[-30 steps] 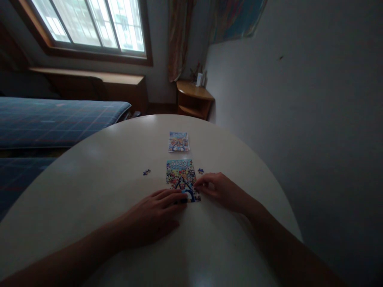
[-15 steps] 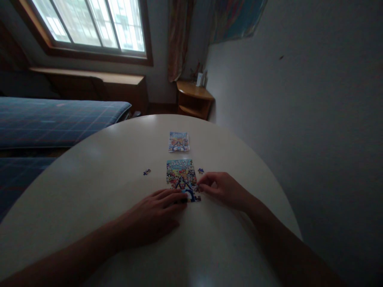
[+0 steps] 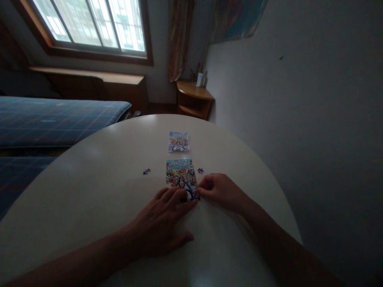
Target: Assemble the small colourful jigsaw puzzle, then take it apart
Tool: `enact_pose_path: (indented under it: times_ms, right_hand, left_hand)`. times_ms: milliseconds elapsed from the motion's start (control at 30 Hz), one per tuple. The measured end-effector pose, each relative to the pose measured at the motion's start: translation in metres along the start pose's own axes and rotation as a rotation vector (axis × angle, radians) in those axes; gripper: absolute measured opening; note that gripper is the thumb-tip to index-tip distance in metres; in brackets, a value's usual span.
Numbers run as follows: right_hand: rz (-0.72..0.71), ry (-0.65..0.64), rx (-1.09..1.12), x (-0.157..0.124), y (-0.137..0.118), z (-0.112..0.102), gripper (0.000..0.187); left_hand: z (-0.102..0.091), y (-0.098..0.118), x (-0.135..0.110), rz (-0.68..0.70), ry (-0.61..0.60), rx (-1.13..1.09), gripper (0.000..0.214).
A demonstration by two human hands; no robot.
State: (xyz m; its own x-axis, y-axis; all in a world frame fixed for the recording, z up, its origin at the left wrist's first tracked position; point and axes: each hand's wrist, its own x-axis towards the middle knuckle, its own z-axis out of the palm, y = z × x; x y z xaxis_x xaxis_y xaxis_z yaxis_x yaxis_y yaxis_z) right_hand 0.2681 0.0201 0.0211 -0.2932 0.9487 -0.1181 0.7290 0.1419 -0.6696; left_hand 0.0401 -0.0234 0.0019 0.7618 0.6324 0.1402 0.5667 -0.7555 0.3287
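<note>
A colourful jigsaw puzzle (image 3: pixel 181 169), partly assembled, lies on the white round table (image 3: pixel 134 143). My left hand (image 3: pixel 166 213) rests with fingers spread over its lower edge, covering the bottom left corner. At the lower right edge my right hand (image 3: pixel 223 190) pinches a jigsaw piece against the puzzle; the fingertips mostly hide it. Loose jigsaw pieces lie at either side: some on the left (image 3: pixel 146 171) and some on the right (image 3: pixel 200 170), just beyond my right fingers. Behind the puzzle is a small sheet (image 3: pixel 178 142) with a matching picture.
A bed with a blue plaid mattress (image 3: pixel 60 119) stands to the left of the table. The wall (image 3: pixel 299 119) runs close along the right side. Past the table's far edge are a corner shelf (image 3: pixel 194 91) and a window (image 3: pixel 89 24).
My left hand has shifted right, its index finger now stretched along the puzzle's bottom edge and the thumb spread out. My right hand stays pinched at the right edge, barely moved.
</note>
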Motion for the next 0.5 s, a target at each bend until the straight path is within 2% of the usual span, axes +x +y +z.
enact_pose_path:
  times_ms: [200, 500]
  right_hand:
    - [-0.018, 0.005, -0.046, -0.001, -0.0009, -0.0001, 0.012]
    - [-0.015, 0.003, -0.105, -0.0021, -0.0061, -0.0015, 0.013]
  left_hand:
    - [0.0049, -0.0029, -0.0029, 0.01, 0.032, 0.002, 0.067]
    - [0.0035, -0.0019, -0.0035, 0.002, 0.012, 0.02, 0.066]
